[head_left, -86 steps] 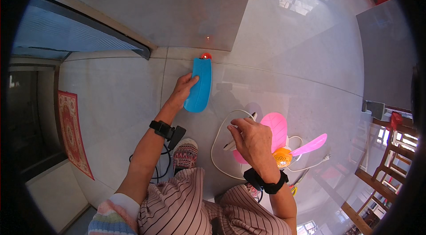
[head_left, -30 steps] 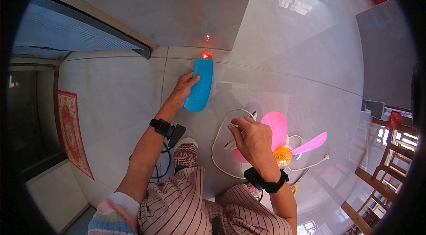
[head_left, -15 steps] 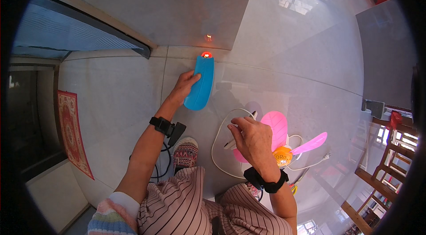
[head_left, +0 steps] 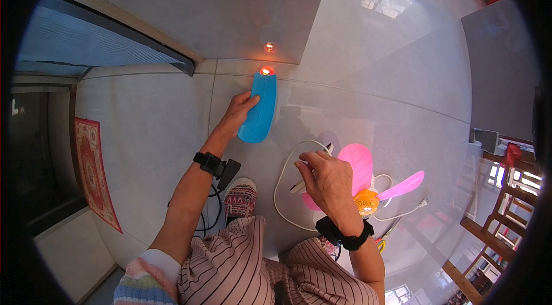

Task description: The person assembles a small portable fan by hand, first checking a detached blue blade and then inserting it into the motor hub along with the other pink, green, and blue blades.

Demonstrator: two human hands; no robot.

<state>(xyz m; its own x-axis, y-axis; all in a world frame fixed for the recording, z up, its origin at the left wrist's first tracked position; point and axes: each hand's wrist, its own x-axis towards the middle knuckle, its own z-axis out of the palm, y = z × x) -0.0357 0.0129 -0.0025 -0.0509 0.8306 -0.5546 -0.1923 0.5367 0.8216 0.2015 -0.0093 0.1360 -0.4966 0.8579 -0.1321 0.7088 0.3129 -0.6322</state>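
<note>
A long, curved blue plastic device (head_left: 259,112) with a glowing red dome (head_left: 267,71) at its far end is in my left hand (head_left: 238,110). My left thumb lies on its upper face, and the other fingers are hidden beneath it. To the right and nearer me, my right hand (head_left: 329,181) hovers with its fingers curled and its thumb close to the index finger. Whether something small is pinched there I cannot make out. Under and beside that hand is a fan with pink leaf-shaped blades (head_left: 357,166) and an orange centre (head_left: 366,202), partly covered by it.
A white cord (head_left: 278,184) loops on the tiled floor around the fan, with a plug (head_left: 424,203) at the right. Scissors (head_left: 382,243) lie near my right wrist. A grey panel (head_left: 230,6) stands ahead, a red patterned mat (head_left: 94,170) left, wooden furniture (head_left: 506,230) right.
The red dome glows a little differently, as does its reflection on the panel. Both hands stay nearly where they were.
</note>
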